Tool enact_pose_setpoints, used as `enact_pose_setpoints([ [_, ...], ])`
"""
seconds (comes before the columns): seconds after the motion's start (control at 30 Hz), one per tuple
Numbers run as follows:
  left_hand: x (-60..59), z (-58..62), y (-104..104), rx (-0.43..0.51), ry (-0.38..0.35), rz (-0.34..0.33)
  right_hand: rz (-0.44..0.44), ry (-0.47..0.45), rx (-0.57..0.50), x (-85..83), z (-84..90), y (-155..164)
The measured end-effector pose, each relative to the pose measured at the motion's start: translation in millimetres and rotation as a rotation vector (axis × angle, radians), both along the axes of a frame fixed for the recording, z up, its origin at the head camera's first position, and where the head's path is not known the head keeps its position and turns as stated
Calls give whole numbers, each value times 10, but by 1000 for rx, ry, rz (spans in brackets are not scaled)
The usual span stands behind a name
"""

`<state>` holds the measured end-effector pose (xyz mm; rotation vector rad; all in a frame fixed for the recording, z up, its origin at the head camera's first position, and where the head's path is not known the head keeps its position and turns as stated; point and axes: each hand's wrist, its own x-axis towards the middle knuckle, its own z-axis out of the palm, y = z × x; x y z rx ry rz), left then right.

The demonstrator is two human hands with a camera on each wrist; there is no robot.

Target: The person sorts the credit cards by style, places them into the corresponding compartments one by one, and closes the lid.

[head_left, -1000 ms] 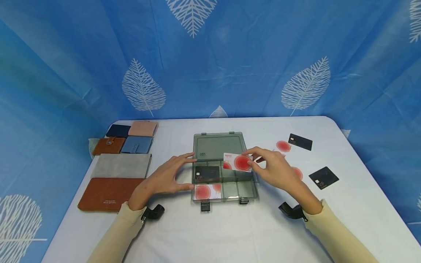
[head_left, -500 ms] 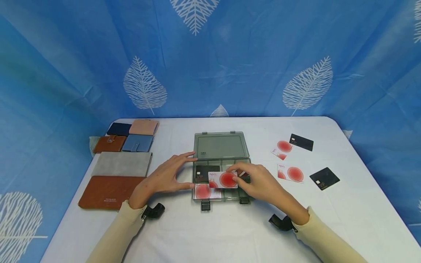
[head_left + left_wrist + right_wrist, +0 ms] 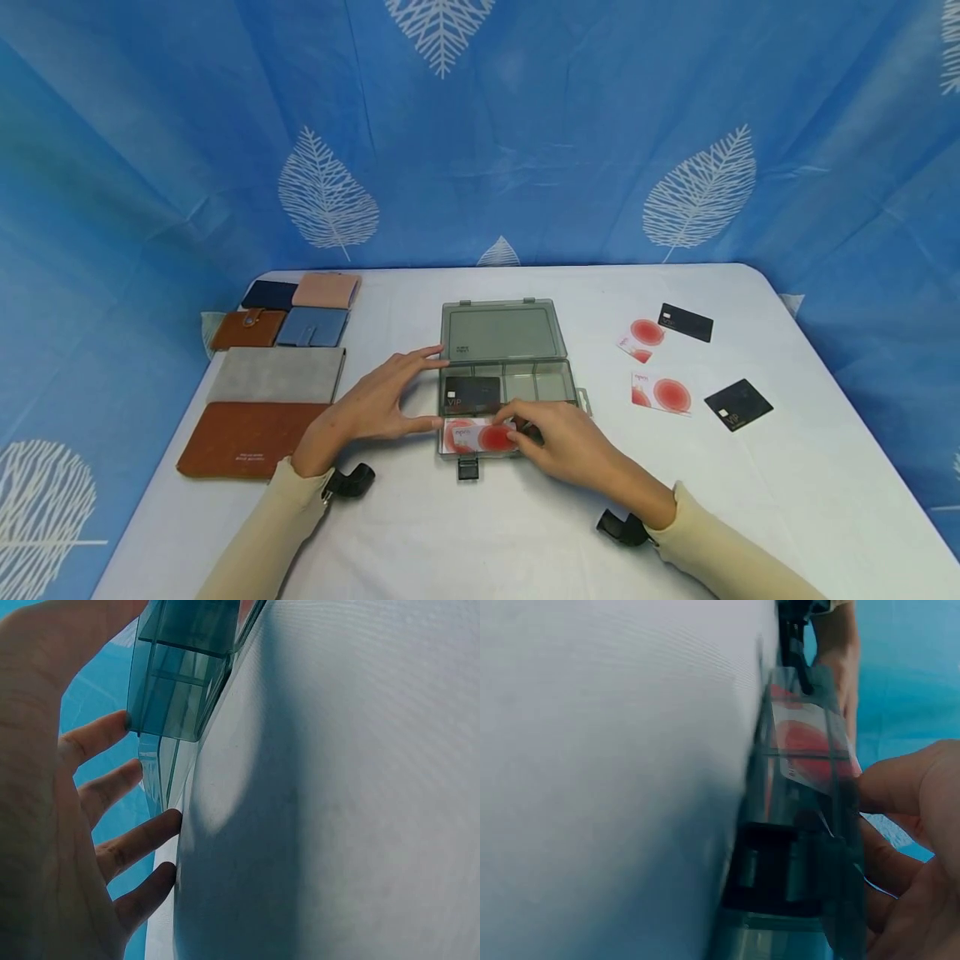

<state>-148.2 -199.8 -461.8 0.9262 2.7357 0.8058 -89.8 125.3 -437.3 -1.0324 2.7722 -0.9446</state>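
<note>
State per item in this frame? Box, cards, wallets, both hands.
Organizer box: lid open, flat on table.
White-red card: in front compartment, pinched by right hand.
Black VIP card: lying in box.
Left hand: fingers straight, touching box side.
Loose cards: flat on table.
Wallets: closed.

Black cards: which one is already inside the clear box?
The black VIP card in the box's rear-left compartment, by the left hand. The other two black cards lie loose on the table, right.
</note>
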Motion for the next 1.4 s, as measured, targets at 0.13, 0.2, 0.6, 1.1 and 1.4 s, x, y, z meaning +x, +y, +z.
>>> enact_pose_setpoints([
  [0.13, 8, 8, -3, 3, 1, -1, -8, 48, 27, 26, -27, -27],
  [0.2, 14, 12, -7, 3, 0, -1, -8, 73, 39, 36, -35, -32],
  [0.6, 26, 26, -4, -2, -18, 16, 71, 150, 134, 85, -39, -52],
  [1.1, 38, 64, 25, 3, -4, 25, 123, 129, 226, 77, -54, -14],
  [1.4, 34, 52, 44, 7, 14, 27, 152, 95, 252, 49, -40, 19],
])
